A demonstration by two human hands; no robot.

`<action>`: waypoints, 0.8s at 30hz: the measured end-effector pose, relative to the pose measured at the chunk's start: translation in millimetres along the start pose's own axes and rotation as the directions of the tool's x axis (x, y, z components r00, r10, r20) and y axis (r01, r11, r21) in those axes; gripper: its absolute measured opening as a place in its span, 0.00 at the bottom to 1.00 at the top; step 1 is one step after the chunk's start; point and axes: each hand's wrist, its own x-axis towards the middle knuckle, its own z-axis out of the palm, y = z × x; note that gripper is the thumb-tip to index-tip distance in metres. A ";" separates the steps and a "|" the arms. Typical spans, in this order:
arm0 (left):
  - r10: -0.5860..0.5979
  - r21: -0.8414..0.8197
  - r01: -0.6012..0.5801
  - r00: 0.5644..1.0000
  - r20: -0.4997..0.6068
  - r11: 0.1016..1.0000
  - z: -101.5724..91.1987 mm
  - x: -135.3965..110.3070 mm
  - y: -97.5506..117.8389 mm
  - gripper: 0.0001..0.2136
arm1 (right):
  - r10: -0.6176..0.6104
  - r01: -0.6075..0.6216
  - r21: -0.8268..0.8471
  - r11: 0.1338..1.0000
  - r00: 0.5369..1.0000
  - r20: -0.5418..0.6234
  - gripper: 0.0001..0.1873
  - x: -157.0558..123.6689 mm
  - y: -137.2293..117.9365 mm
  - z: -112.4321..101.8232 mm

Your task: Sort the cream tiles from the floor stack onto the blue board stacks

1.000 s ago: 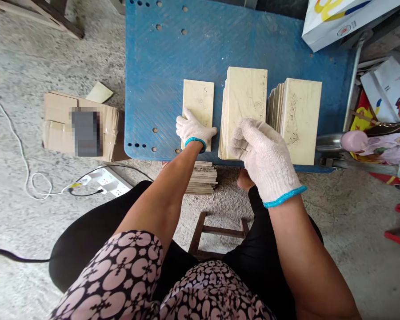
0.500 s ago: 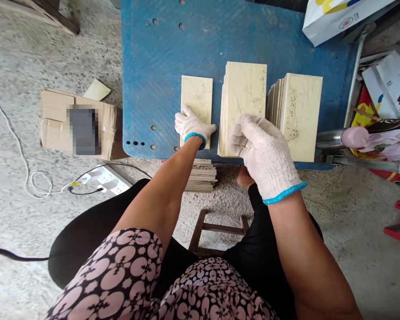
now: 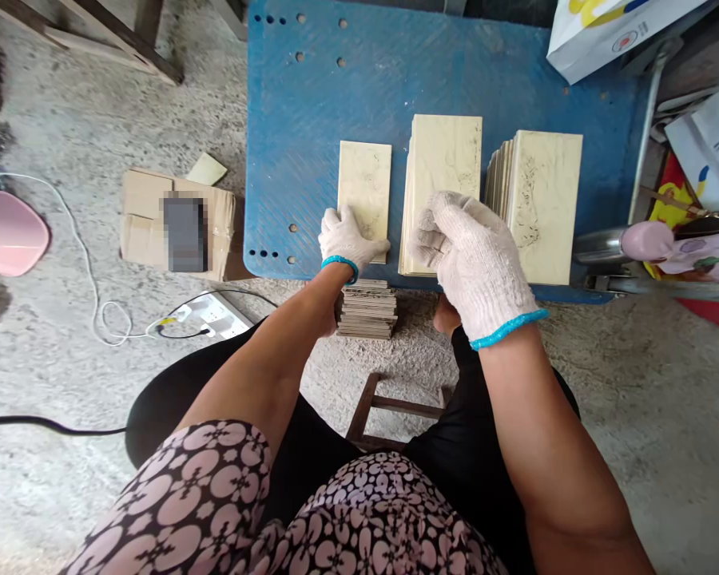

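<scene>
A white knitted glove with a blue cuff covers my left hand (image 3: 348, 242). Its fingers are spread over the near end of a pale cream rectangular panel (image 3: 365, 180), with the thumb at the panel's right edge. My right hand (image 3: 470, 259), gloved the same way, is closed with bent fingers in front of the near part of a taller stack of cream panels (image 3: 446, 156). Whatever its fingers may hold is hidden. Another stack of cream panels (image 3: 548, 208) stands to the right, its top panel marked with dark specks.
The blue table (image 3: 293, 144) carries the panels. Below its near edge is another panel stack (image 3: 368, 311). On the left are a cardboard box (image 3: 141, 231), a power strip (image 3: 221, 314) and a pink object (image 3: 9, 233). A metal flask (image 3: 599, 246) and paper bag (image 3: 617, 36) lie right.
The view has shifted, bringing more of the left floor and the pink object into sight. My left hand has slid slightly towards the panel's near end. My right hand keeps nearly the same pose.
</scene>
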 end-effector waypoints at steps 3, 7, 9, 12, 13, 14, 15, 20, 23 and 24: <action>-0.056 -0.003 0.056 0.998 0.000 0.998 3.4 -5.6 -3.1 0.50 | -0.005 0.005 0.010 1.000 1.000 0.009 0.18 -0.5 -0.3 0.6; -0.104 -0.009 0.104 0.995 0.000 0.995 9.5 -4.4 0.4 0.51 | -0.008 0.008 0.034 0.999 1.000 0.002 0.18 0.0 -1.2 0.4; -0.120 -0.012 0.120 0.993 0.009 0.993 10.8 -2.4 4.0 0.52 | -0.014 0.014 0.027 1.000 1.000 0.006 0.18 0.8 -1.2 -0.2; -0.151 0.007 0.151 0.988 0.013 0.989 9.7 -0.7 10.4 0.53 | -0.027 0.027 0.011 1.000 1.000 0.014 0.16 2.1 -0.6 -1.3; -0.162 0.018 0.162 0.987 0.012 0.987 8.7 -0.7 12.7 0.53 | -0.026 0.026 0.015 1.000 1.000 0.017 0.15 2.4 -0.4 -1.7; -0.173 0.031 0.172 0.985 0.012 0.985 7.6 -1.1 14.8 0.52 | -0.024 0.023 0.024 0.999 1.000 0.017 0.15 2.5 -0.3 -1.9; -0.181 0.042 0.181 0.983 0.013 0.983 6.3 -1.6 16.8 0.52 | -0.018 0.018 0.036 0.999 1.000 0.016 0.15 2.6 -0.2 -2.1; -0.201 0.064 0.199 0.980 0.011 0.978 2.3 -6.1 23.7 0.50 | -0.021 0.019 0.056 0.998 0.999 0.043 0.15 2.1 0.4 -2.7; -0.221 0.069 0.220 0.975 0.010 0.973 1.2 -8.6 26.1 0.49 | -0.029 0.027 0.040 0.999 0.998 0.057 0.14 1.7 0.4 -2.5; -0.229 0.071 0.227 0.973 0.012 0.971 0.8 -9.3 26.8 0.50 | -0.027 0.025 0.040 0.999 0.998 0.054 0.14 1.5 0.0 -2.2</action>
